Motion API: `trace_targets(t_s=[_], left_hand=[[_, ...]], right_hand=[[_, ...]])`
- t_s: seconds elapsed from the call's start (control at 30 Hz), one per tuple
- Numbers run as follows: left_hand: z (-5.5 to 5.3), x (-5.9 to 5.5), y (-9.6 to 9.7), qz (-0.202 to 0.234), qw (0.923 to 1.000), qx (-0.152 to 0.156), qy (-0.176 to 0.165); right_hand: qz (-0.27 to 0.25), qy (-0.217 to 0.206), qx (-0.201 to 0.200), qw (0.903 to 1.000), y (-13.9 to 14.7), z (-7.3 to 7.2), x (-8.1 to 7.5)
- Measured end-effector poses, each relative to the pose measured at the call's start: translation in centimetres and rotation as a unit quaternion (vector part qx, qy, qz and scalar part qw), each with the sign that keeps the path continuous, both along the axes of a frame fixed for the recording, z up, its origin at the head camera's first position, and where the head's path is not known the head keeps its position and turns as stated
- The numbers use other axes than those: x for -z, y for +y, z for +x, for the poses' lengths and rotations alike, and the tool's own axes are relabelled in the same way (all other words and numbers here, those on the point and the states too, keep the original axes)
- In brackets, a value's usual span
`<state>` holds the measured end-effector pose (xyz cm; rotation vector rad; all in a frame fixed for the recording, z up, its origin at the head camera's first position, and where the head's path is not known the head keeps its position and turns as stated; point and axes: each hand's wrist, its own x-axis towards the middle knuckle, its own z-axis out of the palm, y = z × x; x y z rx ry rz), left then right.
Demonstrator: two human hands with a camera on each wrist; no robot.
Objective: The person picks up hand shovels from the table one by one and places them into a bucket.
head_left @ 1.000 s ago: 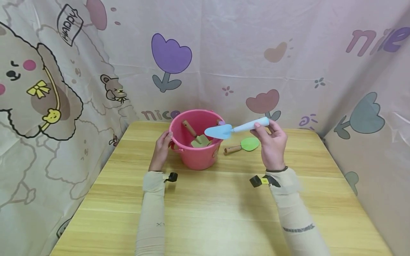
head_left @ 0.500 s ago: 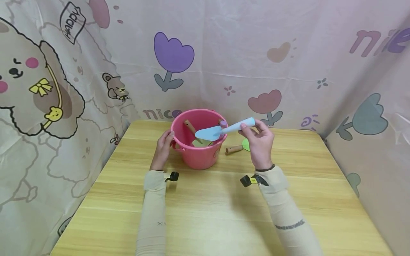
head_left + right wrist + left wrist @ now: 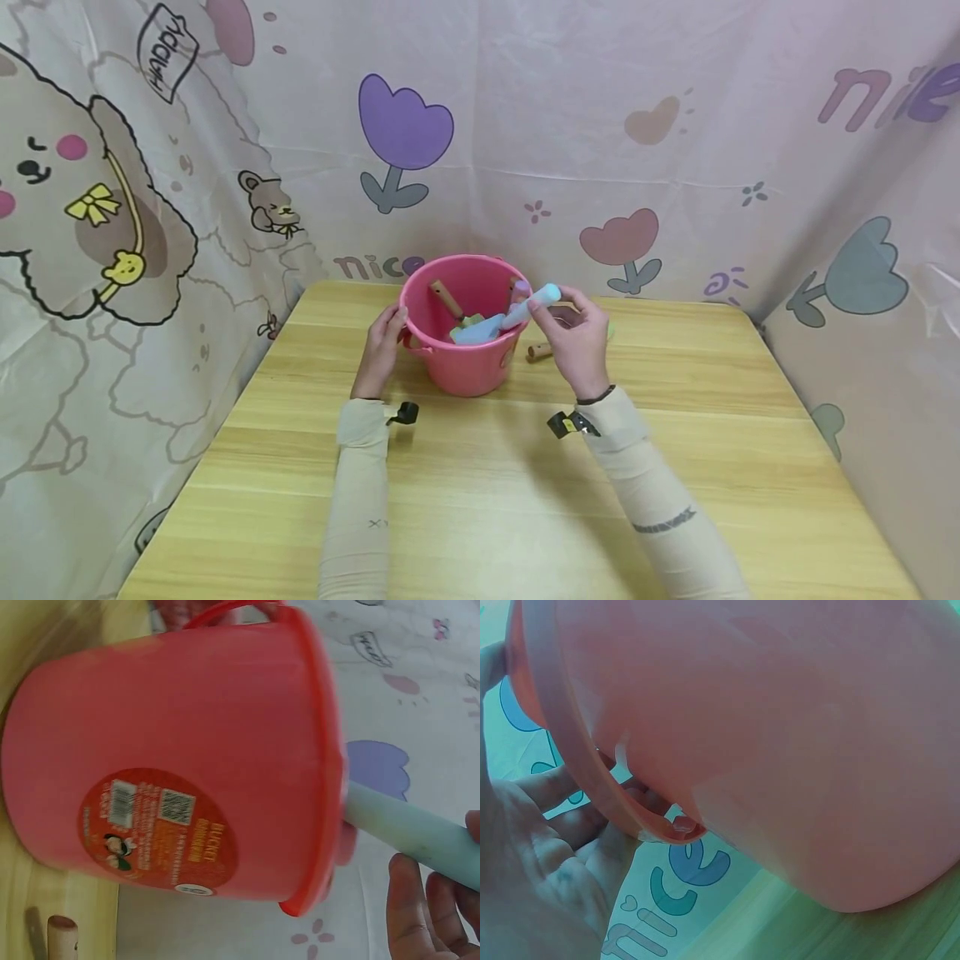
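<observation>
A pink bucket (image 3: 465, 372) stands upright on the table with several small garden tools inside. My left hand (image 3: 378, 354) holds its left rim, thumb at the edge; in the left wrist view the fingers (image 3: 574, 821) lie by the bucket's handle (image 3: 600, 795). On the right side, my right hand (image 3: 577, 346) pinches the end of a light blue trowel's handle (image 3: 412, 829). The trowel leans over the right rim, its blade (image 3: 478, 332) down inside the bucket. Beside it in the bucket are a wooden-handled tool (image 3: 446, 300) and a purple handle (image 3: 519, 290).
Right of the bucket, partly hidden behind my right hand, lies a green shovel with a wooden handle (image 3: 540, 351) on the wooden table (image 3: 480, 500). A printed curtain (image 3: 510, 125) hangs close behind the table and at both sides.
My right hand has moved left and lowered the trowel, so its blade went from above the bucket to inside it. My left hand stays on the rim.
</observation>
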<state>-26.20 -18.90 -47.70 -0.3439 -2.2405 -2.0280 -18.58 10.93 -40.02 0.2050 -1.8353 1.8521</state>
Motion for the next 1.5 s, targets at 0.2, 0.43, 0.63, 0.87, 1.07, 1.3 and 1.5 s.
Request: trace_targets(t_s=[0.2,0.43,0.63,0.87,1.07,1.3,1.5], left_hand=[[0.0,0.0,-0.1,0.001,1.0,0.004,0.004],[-0.1,0.2,-0.1,-0.007,1.0,0.0,0.003],[-0.2,0.3,-0.1,-0.01,1.0,0.001,0.001],[-0.3,0.2,-0.1,-0.012,0.9999,0.003,-0.002],[-0.3,0.3,-0.1,-0.005,1.0,0.003,0.001],[-0.2,0.1,0.0,0.005,0.9999,0.006,0.008],[-0.2,0.3,0.0,0.008,0.9999,0.008,0.012]], right_hand=[[0.056,-0.021,-0.006,0.9982,-0.9,0.0,0.5],[0.128,-0.024,0.016,0.9914,-1.3,-0.6,1.1],[0.173,-0.026,0.031,0.9842,-1.4,-1.0,1.4],[0.207,-0.055,0.032,0.9763,-1.1,-1.6,1.7],[0.225,-0.074,0.038,0.9707,-1.2,-1.7,1.4],[0.203,-0.059,0.038,0.9766,-0.9,-1.5,1.7],[0.156,-0.056,0.073,0.9834,1.0,-1.4,2.7]])
